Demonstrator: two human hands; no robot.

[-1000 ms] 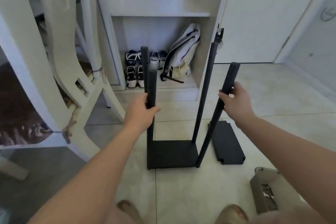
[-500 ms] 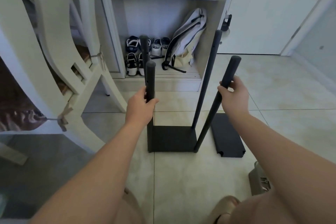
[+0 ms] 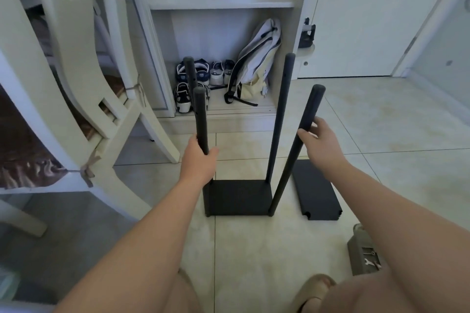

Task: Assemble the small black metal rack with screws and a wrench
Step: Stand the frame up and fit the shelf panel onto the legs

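The black metal rack stands on the tiled floor: a flat base shelf (image 3: 239, 198) with upright poles at its corners. My left hand (image 3: 201, 160) grips the near-left pole (image 3: 201, 114) about halfway up. My right hand (image 3: 320, 142) holds the near-right pole (image 3: 309, 109), which leans outward to the right, with thumb and fingers loosely curled round it. The back-left pole (image 3: 190, 71) and back-right pole (image 3: 282, 109) stand free. A second black shelf panel (image 3: 318, 193) lies flat on the floor right of the rack.
A small cardboard box (image 3: 356, 249) with a wrench (image 3: 370, 262) and screws sits at the lower right. White chairs (image 3: 84, 89) crowd the left. Behind the rack a white cabinet (image 3: 221, 5) holds shoes (image 3: 203, 76) and a backpack (image 3: 256, 58). My knees fill the bottom edge.
Both hands keep their hold on the near poles and the rack stays on the floor. The view has shifted slightly, and my right hand's fingers look a little looser.
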